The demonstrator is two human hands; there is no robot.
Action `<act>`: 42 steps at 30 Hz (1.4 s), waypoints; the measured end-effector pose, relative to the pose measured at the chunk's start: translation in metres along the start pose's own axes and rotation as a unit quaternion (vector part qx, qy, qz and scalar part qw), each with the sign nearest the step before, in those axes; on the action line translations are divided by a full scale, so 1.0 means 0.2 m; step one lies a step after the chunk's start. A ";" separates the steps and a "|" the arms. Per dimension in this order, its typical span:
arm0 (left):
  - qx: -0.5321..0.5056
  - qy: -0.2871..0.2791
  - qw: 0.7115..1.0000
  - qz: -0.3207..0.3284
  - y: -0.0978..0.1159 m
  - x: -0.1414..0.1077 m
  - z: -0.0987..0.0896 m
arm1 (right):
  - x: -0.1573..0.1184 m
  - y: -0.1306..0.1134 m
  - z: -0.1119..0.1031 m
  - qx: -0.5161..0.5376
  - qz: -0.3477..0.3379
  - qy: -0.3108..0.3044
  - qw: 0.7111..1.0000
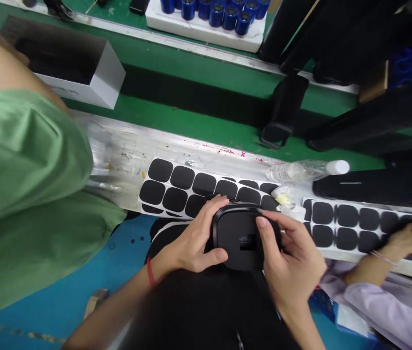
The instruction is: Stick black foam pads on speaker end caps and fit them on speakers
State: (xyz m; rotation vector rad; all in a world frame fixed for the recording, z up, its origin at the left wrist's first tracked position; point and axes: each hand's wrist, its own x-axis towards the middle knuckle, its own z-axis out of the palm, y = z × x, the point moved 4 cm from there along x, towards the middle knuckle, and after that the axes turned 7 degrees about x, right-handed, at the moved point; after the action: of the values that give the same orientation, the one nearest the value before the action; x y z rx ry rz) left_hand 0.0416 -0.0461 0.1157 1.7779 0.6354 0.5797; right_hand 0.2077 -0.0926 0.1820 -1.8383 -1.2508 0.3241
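Note:
A black device with a rounded-square end face (233, 243) is held upright near my body, a small rectangular opening in that face. My left hand (200, 238) wraps its left side, thumb on the near edge. On the right side, my right hand (288, 248) grips the rim between thumb and fingers, thumb tip pressed on the upper right of the face. Just beyond lies a white sheet with black rounded-square stickers (174, 199). The device's lower body is hidden.
A person in a green sleeve (26, 155) leans in at left by a white box (109, 73). At right, another person's hand (406, 243) rests over a second sticker sheet (347, 216). A plastic bottle (311, 170) lies beyond; black cylinders (366, 116) stand farther right.

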 end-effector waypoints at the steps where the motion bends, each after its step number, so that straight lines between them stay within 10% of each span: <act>1: -0.002 -0.002 1.000 0.000 0.00 0.00 0.00 | 0.00 0.00 0.00 0.007 0.009 0.001 1.000; 42: -0.040 -0.008 0.998 -0.045 0.00 -0.01 0.01 | 0.01 0.01 0.01 0.020 -0.004 0.006 1.000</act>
State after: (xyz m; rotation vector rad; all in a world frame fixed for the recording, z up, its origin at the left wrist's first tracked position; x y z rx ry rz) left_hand 0.0415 -0.0477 0.1153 1.6681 0.6686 0.5207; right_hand 0.2085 -0.0913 0.1806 -1.7984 -1.2355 0.3309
